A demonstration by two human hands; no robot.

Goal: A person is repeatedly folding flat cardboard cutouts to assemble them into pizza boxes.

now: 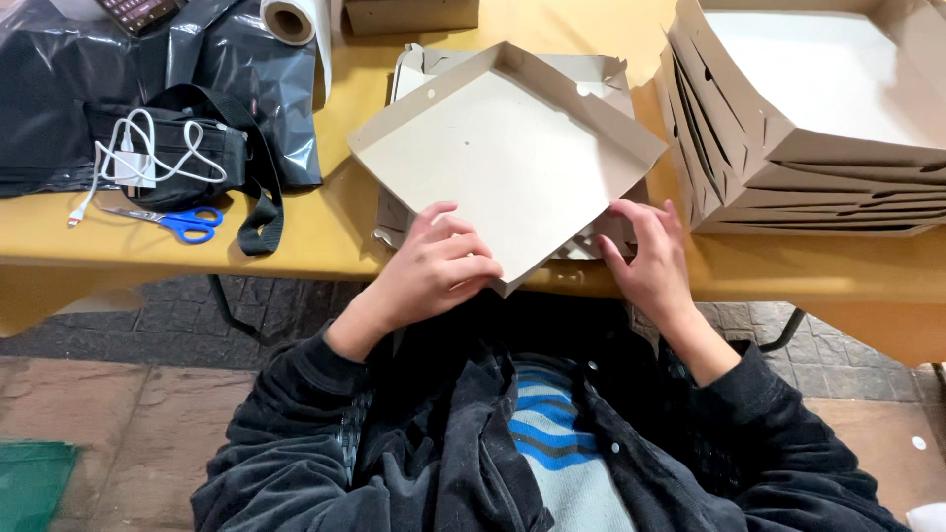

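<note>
Bare yellow tabletop (pixel 325 232) between scissors (pixel 177 223) and box tray (pixel 503 158); stacked trays (pixel 788 148) crowding right.

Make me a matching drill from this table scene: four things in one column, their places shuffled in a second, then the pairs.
Things:
1. scissors
2. stack of folded boxes
3. paper roll
4. open cardboard tray

Places:
A. far right of the table
B. between the left hand and right hand
C. top edge, beside the black plastic
D. below the black strap bag, left side

Pairs: 1-D, 2-A, 3-C, 4-B
</note>
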